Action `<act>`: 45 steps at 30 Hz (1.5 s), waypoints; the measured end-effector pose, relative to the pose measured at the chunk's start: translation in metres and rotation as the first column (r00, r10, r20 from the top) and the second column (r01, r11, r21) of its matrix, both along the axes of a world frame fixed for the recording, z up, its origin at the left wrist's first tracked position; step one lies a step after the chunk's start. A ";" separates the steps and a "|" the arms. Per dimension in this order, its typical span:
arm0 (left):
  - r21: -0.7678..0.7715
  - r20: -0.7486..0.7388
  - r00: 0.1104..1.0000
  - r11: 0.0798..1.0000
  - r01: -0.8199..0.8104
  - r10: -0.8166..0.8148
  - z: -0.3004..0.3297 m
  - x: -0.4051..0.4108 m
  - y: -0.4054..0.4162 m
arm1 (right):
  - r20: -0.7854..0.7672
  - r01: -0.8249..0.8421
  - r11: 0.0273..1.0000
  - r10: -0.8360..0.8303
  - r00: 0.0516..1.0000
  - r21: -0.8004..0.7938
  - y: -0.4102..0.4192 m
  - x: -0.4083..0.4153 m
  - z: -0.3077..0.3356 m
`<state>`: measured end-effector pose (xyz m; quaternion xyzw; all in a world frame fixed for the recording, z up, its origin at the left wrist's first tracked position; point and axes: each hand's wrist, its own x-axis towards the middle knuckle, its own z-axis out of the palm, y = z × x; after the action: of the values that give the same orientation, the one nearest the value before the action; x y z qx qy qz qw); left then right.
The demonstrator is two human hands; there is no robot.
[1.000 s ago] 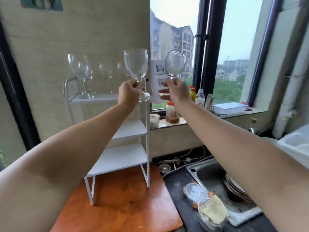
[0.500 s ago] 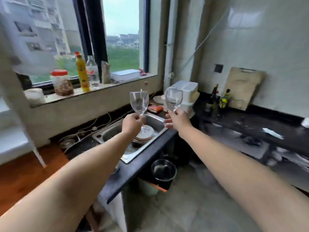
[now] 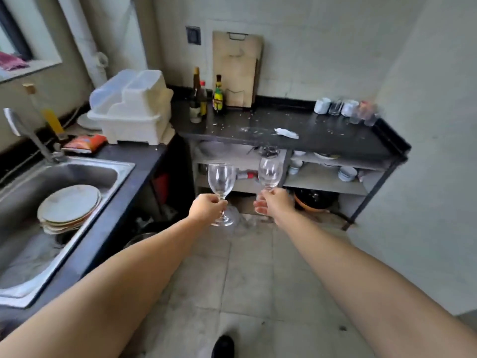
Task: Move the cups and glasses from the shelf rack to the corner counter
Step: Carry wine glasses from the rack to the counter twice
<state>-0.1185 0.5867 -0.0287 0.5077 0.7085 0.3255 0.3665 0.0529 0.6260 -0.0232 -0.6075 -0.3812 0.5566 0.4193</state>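
L hand (image 3: 206,208) grips stem of one wine glass (image 3: 221,181), R hand (image 3: 273,202) pinches stem of 2nd glass (image 3: 270,173); both upright, side by side, apart, corner counter (image 3: 322,135) beyond

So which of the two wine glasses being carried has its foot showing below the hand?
The wine glass in the left hand: its foot shows below the fingers. The right hand hides the other glass's foot.

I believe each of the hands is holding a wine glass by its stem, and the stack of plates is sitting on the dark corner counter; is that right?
Not quite. The left hand and right hand do each hold a wine glass, left one and right one, by the stem, but the stack of plates sits in the sink, not on the corner counter. The head view shows this.
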 end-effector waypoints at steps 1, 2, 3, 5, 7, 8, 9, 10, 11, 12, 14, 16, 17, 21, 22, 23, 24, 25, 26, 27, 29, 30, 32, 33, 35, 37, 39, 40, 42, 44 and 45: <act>-0.022 -0.004 0.999 0.999 0.037 -0.037 -0.001 0.009 0.017 | 0.001 0.025 1.000 -0.025 1.000 -0.010 0.014 0.012 -0.002; -0.036 -0.008 0.998 0.997 0.062 -0.063 -0.002 0.015 0.031 | 0.015 0.036 0.999 -0.035 0.999 -0.020 0.024 0.022 -0.001; -0.053 -0.004 0.996 0.995 0.089 -0.089 -0.003 0.022 0.051 | 0.018 0.057 0.998 -0.057 0.998 -0.023 0.039 0.033 0.000; -0.069 0.005 0.990 0.988 0.138 -0.138 -0.001 0.038 0.095 | 0.014 0.115 0.993 -0.114 0.993 -0.022 0.066 0.055 0.003; -0.075 -0.016 0.980 0.978 0.196 -0.198 -0.004 0.055 0.137 | 0.007 0.157 0.987 -0.157 0.988 -0.020 0.088 0.077 0.004; -0.071 -0.041 0.973 0.972 0.222 -0.226 -0.004 0.065 0.155 | 0.011 0.180 0.983 -0.180 0.984 -0.028 0.097 0.087 0.004; -0.070 -0.063 0.965 0.966 0.251 -0.255 -0.004 0.079 0.173 | 0.013 0.210 0.977 -0.209 0.978 -0.040 0.109 0.100 0.002; -0.074 -0.082 0.955 0.957 0.279 -0.285 -0.004 0.091 0.185 | 0.016 0.228 0.972 -0.227 0.974 -0.053 0.118 0.110 0.001; -0.082 -0.095 0.943 0.947 0.311 -0.318 -0.005 0.107 0.201 | 0.017 0.248 0.967 -0.248 0.969 -0.064 0.129 0.123 0.000; -0.089 -0.096 0.934 0.937 0.337 -0.345 -0.006 0.121 0.213 | 0.017 0.267 0.961 -0.267 0.964 -0.069 0.140 0.135 -0.002; -0.100 -0.080 0.925 0.926 0.363 -0.371 -0.009 0.147 0.238 | 0.027 0.293 0.953 -0.292 0.956 -0.072 0.164 0.157 -0.005; -0.108 -0.063 0.920 0.919 0.379 -0.387 -0.013 0.177 0.267 | 0.066 0.298 0.952 -0.294 0.954 -0.074 0.194 0.183 -0.009; -0.110 -0.050 0.920 0.917 0.383 -0.390 -0.014 0.190 0.281 | 0.086 0.295 0.953 -0.289 0.953 -0.074 0.208 0.194 -0.009; -0.111 -0.014 0.922 0.917 0.382 -0.386 -0.016 0.251 0.356 | 0.130 0.268 0.963 -0.261 0.957 -0.039 0.283 0.255 -0.008; -0.110 0.001 0.930 0.925 0.365 -0.367 -0.014 0.262 0.372 | 0.151 0.252 0.967 -0.245 0.958 -0.028 0.298 0.268 -0.006; -0.115 0.002 0.937 0.931 0.347 -0.349 -0.013 0.273 0.387 | 0.181 0.239 0.971 -0.231 0.956 -0.025 0.312 0.281 -0.005; -0.105 0.016 0.945 0.939 0.327 -0.327 -0.010 0.293 0.412 | 0.215 0.215 0.976 -0.207 0.954 -0.013 0.338 0.302 -0.002; -0.097 0.031 0.952 0.948 0.305 -0.303 -0.010 0.301 0.424 | 0.254 0.196 0.981 -0.189 0.949 -0.001 0.349 0.313 -0.002; -0.089 0.054 0.958 0.955 0.285 -0.281 -0.011 0.312 0.440 | 0.293 0.184 0.983 -0.177 0.940 0.002 0.365 0.327 -0.001; -0.080 0.087 0.962 0.961 0.264 -0.258 -0.012 0.323 0.453 | 0.325 0.179 0.984 -0.171 0.930 0.005 0.378 0.339 -0.001; -0.084 0.118 0.967 0.968 0.238 -0.228 -0.016 0.342 0.480 | 0.355 0.176 0.984 -0.166 0.920 0.004 0.408 0.362 -0.006; -0.101 0.115 0.968 0.967 0.235 -0.223 -0.017 0.350 0.492 | 0.375 0.169 0.986 -0.155 0.914 -0.005 0.422 0.371 -0.009; -0.123 0.123 0.968 0.964 0.235 -0.220 -0.021 0.363 0.521 | 0.398 0.161 0.987 -0.144 0.906 -0.009 0.450 0.385 -0.014; -0.136 0.130 0.971 0.966 0.220 -0.202 -0.026 0.371 0.541 | 0.412 0.158 0.987 -0.140 0.901 -0.011 0.470 0.393 -0.018; -0.148 0.121 0.975 0.968 0.204 -0.187 -0.032 0.379 0.571 | 0.461 0.131 0.991 -0.112 0.880 -0.008 0.497 0.402 -0.021; -0.156 0.107 0.977 0.968 0.198 -0.183 -0.040 0.394 0.615 | 0.451 0.135 0.991 -0.116 0.885 -0.012 0.540 0.414 -0.030; -0.151 0.140 0.975 0.970 0.191 -0.171 -0.045 0.403 0.646 | 0.406 0.162 0.986 -0.137 0.903 -0.027 0.571 0.422 -0.036; -0.152 0.162 0.972 0.968 0.198 -0.173 -0.048 0.411 0.672 | 0.366 0.189 0.981 -0.161 0.916 -0.042 0.596 0.430 -0.040; -0.167 0.190 0.966 0.964 0.208 -0.176 -0.051 0.423 0.716 | 0.270 0.246 0.966 -0.217 0.938 -0.076 0.638 0.440 -0.041; -0.191 0.211 0.960 0.955 0.227 -0.186 -0.049 0.435 0.761 | 0.196 0.293 0.950 -0.268 0.943 -0.110 0.682 0.450 -0.039; -0.189 0.213 0.958 0.954 0.233 -0.192 -0.050 0.440 0.781 | 0.194 0.303 0.945 -0.276 0.941 -0.123 0.701 0.454 -0.039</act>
<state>0.3213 1.3674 -0.0787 0.5056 0.6414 0.2541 0.5180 0.5064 1.3274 -0.0618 -0.7332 -0.2795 0.4608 0.4147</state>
